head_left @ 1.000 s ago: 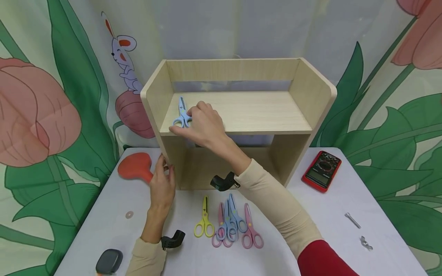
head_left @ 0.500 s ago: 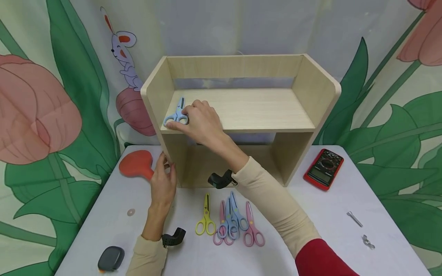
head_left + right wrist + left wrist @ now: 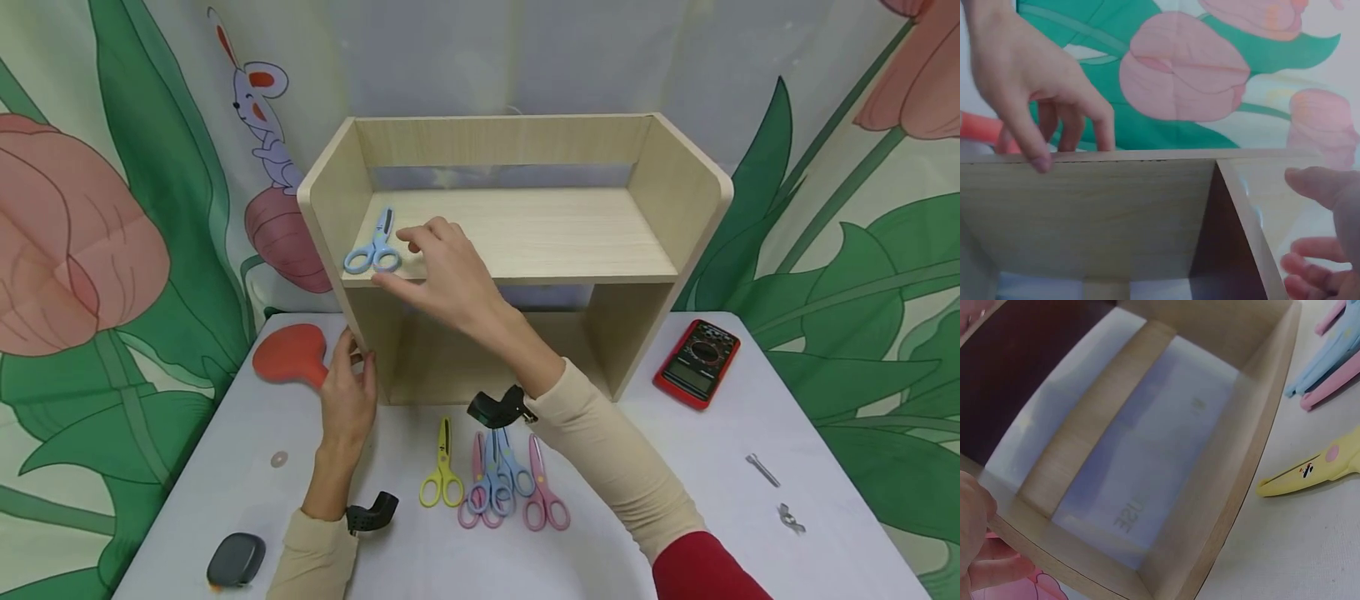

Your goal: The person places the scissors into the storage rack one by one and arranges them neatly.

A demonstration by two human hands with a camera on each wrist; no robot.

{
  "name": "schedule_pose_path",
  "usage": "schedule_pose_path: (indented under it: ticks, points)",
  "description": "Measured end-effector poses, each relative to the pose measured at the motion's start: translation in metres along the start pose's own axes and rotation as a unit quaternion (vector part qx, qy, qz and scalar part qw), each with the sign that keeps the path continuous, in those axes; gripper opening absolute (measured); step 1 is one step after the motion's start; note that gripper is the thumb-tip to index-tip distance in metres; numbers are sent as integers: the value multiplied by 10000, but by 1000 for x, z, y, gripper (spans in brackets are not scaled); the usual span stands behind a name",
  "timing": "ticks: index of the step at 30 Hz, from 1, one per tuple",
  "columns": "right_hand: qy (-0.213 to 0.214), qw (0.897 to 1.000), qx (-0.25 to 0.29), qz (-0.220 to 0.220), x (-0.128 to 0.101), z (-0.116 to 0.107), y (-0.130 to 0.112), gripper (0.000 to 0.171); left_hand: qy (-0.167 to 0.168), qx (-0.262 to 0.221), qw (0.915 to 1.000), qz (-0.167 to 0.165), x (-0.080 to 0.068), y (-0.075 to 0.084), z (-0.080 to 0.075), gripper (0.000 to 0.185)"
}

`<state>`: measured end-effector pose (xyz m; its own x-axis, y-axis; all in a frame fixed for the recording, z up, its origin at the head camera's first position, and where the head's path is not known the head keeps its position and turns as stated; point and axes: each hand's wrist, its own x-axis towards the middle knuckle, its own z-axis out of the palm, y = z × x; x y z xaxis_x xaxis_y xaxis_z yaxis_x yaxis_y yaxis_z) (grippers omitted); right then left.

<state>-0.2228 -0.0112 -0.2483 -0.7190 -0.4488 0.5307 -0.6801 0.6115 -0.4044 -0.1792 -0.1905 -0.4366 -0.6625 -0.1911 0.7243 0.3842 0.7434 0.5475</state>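
Note:
Blue-handled scissors (image 3: 375, 243) lie at the left end of the upper board of a wooden desk shelf (image 3: 540, 237), blades toward the back. Just right of them hovers my right hand (image 3: 459, 279), thumb and fingers spread apart and holding nothing. My left hand (image 3: 348, 400) holds the front edge of the shelf's left side panel, low down. In the right wrist view its thumb lies over the panel edge (image 3: 1116, 156) and its fingers are on the outer side. Before the shelf lie yellow scissors (image 3: 443, 467) and a cluster of blue and pink scissors (image 3: 498, 475).
Beside the left hand lies a red rounded object (image 3: 288, 354). A grey tape measure (image 3: 236, 560) and a small washer (image 3: 279, 459) are at the left. A red multimeter (image 3: 696, 364), a bolt (image 3: 763, 471) and a small metal piece (image 3: 791, 519) lie at the right.
My right hand has slid the blue scissors leftward on the upper board, let go of them and drawn off slightly to the right. My left hand keeps its place on the panel.

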Motion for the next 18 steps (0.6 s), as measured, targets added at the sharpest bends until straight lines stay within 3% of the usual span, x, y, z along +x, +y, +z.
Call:
schedule_pose_path:
  ticks: [2, 5, 9, 14, 18]
  points:
    - [443, 9976, 331, -421, -13, -2, 6, 53, -14, 23, 10000, 3, 0, 1, 0, 54]
    - [1064, 9853, 775, -1087, -34, -3, 20, 48, 1, 28, 10000, 5, 0, 1, 0, 54]
    - [1381, 9746, 866, -1533, -68, -3, 42, 51, 26, -40, 10000, -16, -1, 0, 1, 54]
    - [1112, 9829, 682, -1301, -117, 6, 66, 60, 31, -77, 10000, -20, -1, 1, 1, 52]
    - [667, 9930, 534, -821, -155, 20, 79, 66, 56, -104, 9999, -73, -1, 1, 0, 50]
